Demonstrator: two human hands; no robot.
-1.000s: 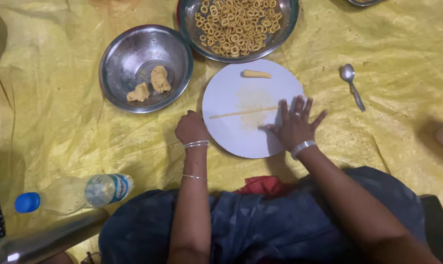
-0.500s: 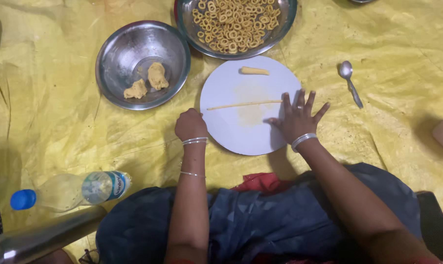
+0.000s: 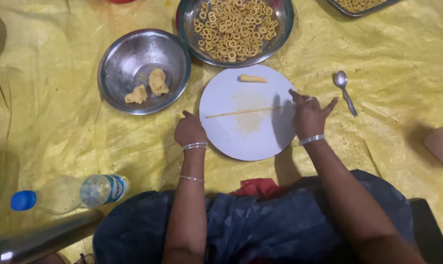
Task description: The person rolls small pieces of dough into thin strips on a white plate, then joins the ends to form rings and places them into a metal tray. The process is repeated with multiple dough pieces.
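Left hand [image 3: 189,130] curled loosely, resting at the white round board's [image 3: 231,142] nine o'clock edge. Right hand [image 3: 308,115] fingers spread, at three o'clock beside the thin dough strand's [image 3: 242,112] end. Strand lying mid-board, long axis nine-to-three, slightly tilted. Short dough piece [image 3: 253,78] at twelve.

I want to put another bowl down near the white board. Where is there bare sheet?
Bare yellow sheet lies left of the lumps bowl and between spoon and right edge. Crowded: both bowls, including the rings bowl, press against the white board, with hands at its sides.
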